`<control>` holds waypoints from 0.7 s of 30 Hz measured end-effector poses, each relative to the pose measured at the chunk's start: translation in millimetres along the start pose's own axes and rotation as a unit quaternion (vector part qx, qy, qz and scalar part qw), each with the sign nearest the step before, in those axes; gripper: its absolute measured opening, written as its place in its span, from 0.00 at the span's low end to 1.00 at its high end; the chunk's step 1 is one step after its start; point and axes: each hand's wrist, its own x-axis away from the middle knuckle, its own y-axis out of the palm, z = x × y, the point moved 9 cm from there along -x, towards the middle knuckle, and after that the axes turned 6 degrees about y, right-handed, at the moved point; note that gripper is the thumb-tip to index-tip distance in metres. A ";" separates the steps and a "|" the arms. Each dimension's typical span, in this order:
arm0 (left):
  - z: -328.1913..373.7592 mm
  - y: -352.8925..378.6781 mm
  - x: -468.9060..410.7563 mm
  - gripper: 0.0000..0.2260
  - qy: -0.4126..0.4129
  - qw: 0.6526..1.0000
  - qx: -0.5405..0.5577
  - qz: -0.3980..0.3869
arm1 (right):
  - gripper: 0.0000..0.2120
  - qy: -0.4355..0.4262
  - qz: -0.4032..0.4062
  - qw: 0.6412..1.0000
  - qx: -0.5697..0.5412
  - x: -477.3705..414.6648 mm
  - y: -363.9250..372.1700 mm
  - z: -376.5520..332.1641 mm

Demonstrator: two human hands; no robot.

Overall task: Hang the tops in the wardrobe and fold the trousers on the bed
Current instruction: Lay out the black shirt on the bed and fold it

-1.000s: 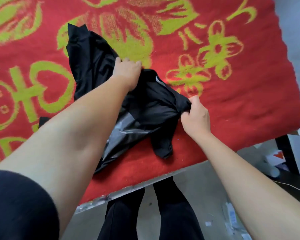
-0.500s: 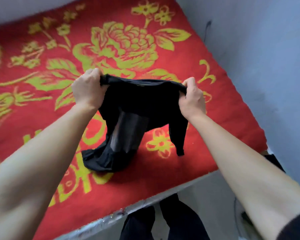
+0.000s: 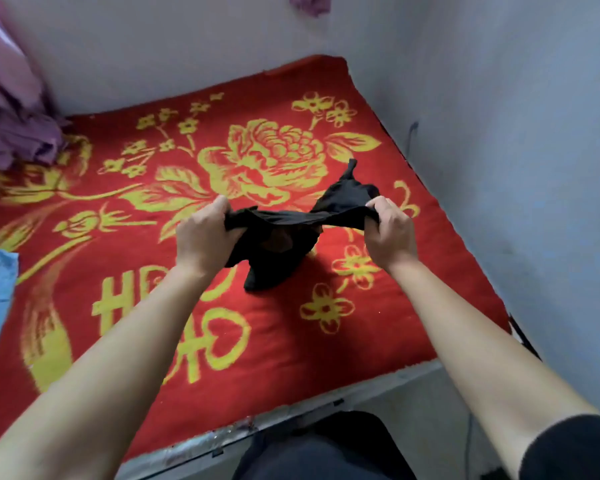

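- Head view, risk as we judge it: the black garment [image 3: 281, 244] is bunched and twisted, so a tug could slip it from one fist or hide which edge we hold
- Our left grip [image 3: 205, 237] and right grip [image 3: 390, 233] are each curled tight on an end of it
- It stretches between them above the bed [image 3: 326, 341], its lowest fold near or touching the cover

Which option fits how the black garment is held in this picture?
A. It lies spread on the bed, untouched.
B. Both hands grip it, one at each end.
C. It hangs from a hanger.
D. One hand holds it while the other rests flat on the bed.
B: the left hand and the right hand each grip one end of the black garment, which stretches between them over the red blanket.
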 end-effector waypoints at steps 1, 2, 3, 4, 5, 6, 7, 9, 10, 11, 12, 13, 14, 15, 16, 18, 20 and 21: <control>1.4 15.2 22.1 0.17 0.022 0.999 -0.016 -0.032 | 0.18 0.017 -0.035 0.999 0.019 14.4 9.6 12.1; 1.7 31.1 45.3 0.19 0.041 0.997 -0.032 -0.064 | 0.20 0.037 -0.070 0.996 0.038 29.4 19.6 25.6; 1.1 46.5 68.6 0.20 0.052 0.992 -0.043 -0.102 | 0.21 0.055 -0.100 0.992 0.057 44.0 28.4 39.0; -1.3 60.5 91.2 0.21 0.051 0.988 -0.047 -0.138 | 0.19 0.073 -0.124 0.987 0.070 57.8 35.8 51.6; -3.6 70.4 111.4 0.23 0.047 0.985 -0.046 -0.162 | 0.17 0.090 -0.141 0.983 0.077 70.2 40.5 61.4; -5.9 77.3 127.8 0.24 0.044 0.983 -0.044 -0.173 | 0.15 0.102 -0.150 0.980 0.080 80.3 42.7 67.8; -7.5 80.2 139.7 0.25 0.044 0.983 -0.045 -0.172 | 0.15 0.111 -0.155 0.978 0.081 87.9 43.2 71.2; -10.2 79.0 150.4 0.24 0.041 0.985 -0.052 -0.161 | 0.14 0.118 -0.160 0.977 0.083 95.5 41.9 72.6; -11.1 74.3 149.4 0.23 0.036 0.987 -0.054 -0.150 | 0.13 0.118 -0.160 0.977 0.083 96.4 39.5 69.9; -11.2 67.2 144.7 0.23 0.029 0.989 -0.053 -0.134 | 0.13 0.119 -0.157 0.977 0.083 94.8 35.8 65.2; -9.8 58.1 137.0 0.22 0.022 0.992 -0.053 -0.113 | 0.12 0.117 -0.147 0.979 0.081 90.4 30.8 59.5; -7.0 46.9 126.9 0.22 0.017 0.994 -0.056 -0.090 | 0.12 0.113 -0.131 0.982 0.077 83.9 23.7 51.1; -3.4 34.5 115.3 0.21 0.012 0.996 -0.057 -0.064 | 0.13 0.105 -0.107 0.986 0.070 75.6 15.1 40.8; 0.2 20.5 102.9 0.21 0.003 0.998 -0.056 -0.037 | 0.14 0.094 -0.082 0.990 0.061 66.3 4.8 28.7; 3.4 6.1 90.8 0.21 -0.011 0.999 -0.050 -0.011 | 0.14 0.082 -0.055 0.994 0.048 56.6 -6.5 15.5; 10.0 -24.2 66.8 0.19 -0.037 0.998 -0.029 0.034 | 0.12 0.051 -0.004 0.998 0.022 38.0 -32.5 -13.7; 16.9 -55.1 45.6 0.17 -0.051 0.996 -0.002 0.080 | 0.09 0.018 0.043 0.999 -0.004 21.8 -59.4 -41.9; 20.5 -69.3 37.1 0.16 -0.052 0.993 0.011 0.102 | 0.09 0.004 0.060 0.998 -0.016 15.0 -70.5 -52.9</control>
